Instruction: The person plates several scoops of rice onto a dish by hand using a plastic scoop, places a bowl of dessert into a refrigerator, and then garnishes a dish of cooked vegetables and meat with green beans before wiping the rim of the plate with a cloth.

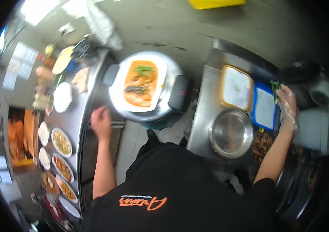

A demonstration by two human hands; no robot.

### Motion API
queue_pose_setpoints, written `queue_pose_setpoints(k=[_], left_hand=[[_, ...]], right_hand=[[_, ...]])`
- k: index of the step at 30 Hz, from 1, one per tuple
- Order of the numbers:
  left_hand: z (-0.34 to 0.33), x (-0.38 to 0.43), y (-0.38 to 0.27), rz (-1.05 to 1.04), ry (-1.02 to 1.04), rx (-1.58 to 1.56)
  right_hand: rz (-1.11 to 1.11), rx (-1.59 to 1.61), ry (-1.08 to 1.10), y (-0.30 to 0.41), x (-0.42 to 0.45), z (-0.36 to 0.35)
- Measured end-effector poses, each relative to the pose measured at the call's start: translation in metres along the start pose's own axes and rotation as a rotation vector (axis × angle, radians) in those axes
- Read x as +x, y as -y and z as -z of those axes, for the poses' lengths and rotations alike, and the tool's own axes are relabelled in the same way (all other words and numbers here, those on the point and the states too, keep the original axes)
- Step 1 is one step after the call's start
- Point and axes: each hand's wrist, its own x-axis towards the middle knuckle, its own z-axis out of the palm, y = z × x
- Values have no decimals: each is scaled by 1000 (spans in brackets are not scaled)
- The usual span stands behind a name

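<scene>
My right hand [286, 101], in a clear plastic glove, pinches a bunch of leafy greens [275, 90] beside a blue-rimmed white tray [264, 108]. Bare and with fingers curled, my left hand [101, 121] hangs in the air between the left counter and the round metal pot; it seems to hold nothing, though blur hides the fingertips. A white square dish [160, 87] rests on the pot's top, filled with an orange stew [139, 97] that has green leaves on it.
On the right steel counter [202, 116] are a yellow-rimmed tray [236, 87], a steel bowl [231, 133] and brown food pieces [263, 145]. The left counter [80, 113] bears an empty white plate [62, 97], a flatbread [80, 80] and several oval dishes of food [62, 141].
</scene>
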Motion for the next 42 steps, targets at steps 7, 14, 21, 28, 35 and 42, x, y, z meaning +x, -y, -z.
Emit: queue_pose_setpoints(k=[7,14,21,28,35,42], left_hand=[[-44,60,-47,-313,210,-47],[-59,53,-31,-310,393,-36],[-64,72,-25,-200,282,-173],[-72,90,-30,-348,431,-85],[-102,118,-31,-219,384,-165],[-104,115,-14,-291,135,-119]], right_hand=[[307,-43,626,117,-55,-295],[503,-443,703,133,-58,-448],[428,-388,666,131,-49,-469],[385,-630,775,145,-53,-452],[677,-405,418,112,-46,-416],[556,-486,332,81,-38,-235]])
